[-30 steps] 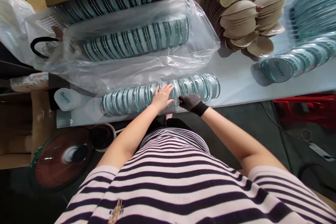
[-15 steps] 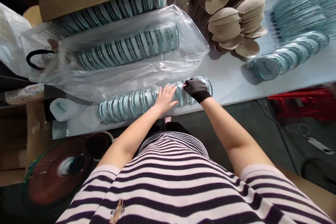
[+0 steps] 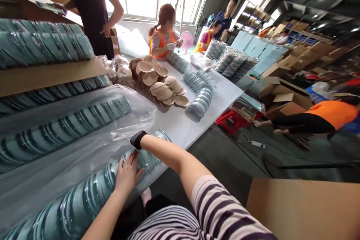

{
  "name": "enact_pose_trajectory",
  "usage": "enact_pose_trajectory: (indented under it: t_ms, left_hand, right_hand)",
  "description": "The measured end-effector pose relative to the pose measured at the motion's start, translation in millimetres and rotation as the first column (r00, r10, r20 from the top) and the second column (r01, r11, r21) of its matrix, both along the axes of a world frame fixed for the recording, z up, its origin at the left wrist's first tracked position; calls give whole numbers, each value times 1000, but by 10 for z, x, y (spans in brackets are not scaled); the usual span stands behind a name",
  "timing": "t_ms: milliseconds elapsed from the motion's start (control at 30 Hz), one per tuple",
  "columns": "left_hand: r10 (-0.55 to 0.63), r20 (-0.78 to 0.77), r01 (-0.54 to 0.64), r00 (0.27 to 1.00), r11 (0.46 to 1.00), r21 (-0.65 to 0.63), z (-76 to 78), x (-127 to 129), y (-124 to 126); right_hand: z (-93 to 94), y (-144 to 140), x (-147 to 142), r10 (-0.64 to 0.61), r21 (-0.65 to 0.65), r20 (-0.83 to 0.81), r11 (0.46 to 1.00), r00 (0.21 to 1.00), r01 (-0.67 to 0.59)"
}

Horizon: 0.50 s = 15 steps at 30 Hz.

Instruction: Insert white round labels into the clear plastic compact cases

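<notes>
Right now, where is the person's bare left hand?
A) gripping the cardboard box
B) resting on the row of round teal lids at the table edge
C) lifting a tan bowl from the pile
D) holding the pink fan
B: the left hand lies with fingers spread on the row of teal lids at the table's near edge, beside the gloved right hand.

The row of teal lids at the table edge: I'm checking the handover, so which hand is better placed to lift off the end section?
Probably the right hand: gloved, it reaches over the row of teal lids near its far end. The bare left hand lies flat further back, steadying the row.
</notes>
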<state>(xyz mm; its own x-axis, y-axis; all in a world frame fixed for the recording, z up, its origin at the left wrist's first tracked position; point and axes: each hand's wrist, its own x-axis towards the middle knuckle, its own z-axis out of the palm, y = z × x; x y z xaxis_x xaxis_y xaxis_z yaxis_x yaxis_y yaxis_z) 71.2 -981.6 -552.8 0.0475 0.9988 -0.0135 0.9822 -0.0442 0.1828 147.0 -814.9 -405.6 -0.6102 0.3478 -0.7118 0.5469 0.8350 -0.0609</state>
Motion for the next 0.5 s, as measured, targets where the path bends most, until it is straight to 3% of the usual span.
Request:
enact_pose_trajectory:
  t_ms: [100,233,333,500]
  left_hand:
    - [10,1,-10,1000,1000,2,49,15,-16]
    - [37,34,-35,999,998,-60,266,41,-55]
    - [36,57,-30,998,994,-106,365,35,-32]
    - [50,66,-39,997,986,-162,314,-13,23]
  right_hand:
    - [-179,-115,-21,48,72,-119,997,992,-40]
    - [-459,-399,457,-7,125,-301,991,954,47]
    - [-846,-693,873,-94,102,-381,985,920,143]
    - [-1530,-1128,1203,-291,71,-419,934,860,351]
